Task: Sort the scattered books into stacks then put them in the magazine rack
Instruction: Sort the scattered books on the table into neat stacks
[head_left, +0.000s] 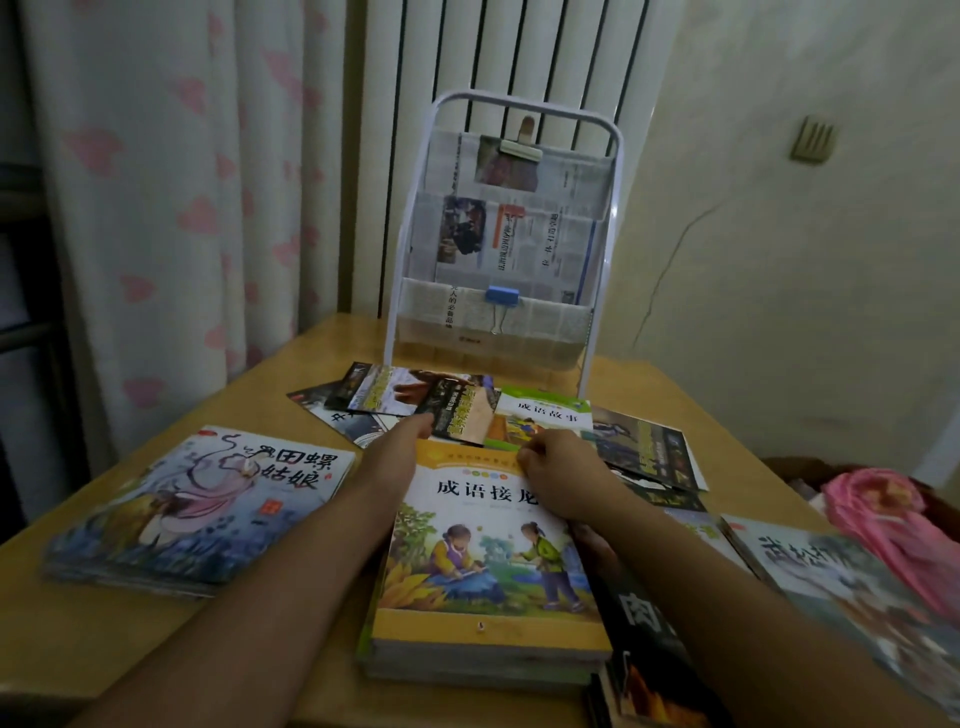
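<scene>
Two hands work at the far edge of an orange-covered book (483, 561) topping a stack in the middle of the tabletop (171, 623).
The book lies flat, long axis running from the person toward the magazine rack (498, 244), title end pointing at the rack; its cover shows two children in a garden. The left hand (402, 441) reaches past its top left corner, fingers straight, grip open. The right hand (558, 467) has its fingers curled at the top edge; I cannot tell whether its grip holds anything. A blue picture-book stack (197, 509) sits left, scattered books (415, 400) lie before the newspaper-lined rack, and a curtain (156, 208) and radiator (498, 57) stand behind.
</scene>
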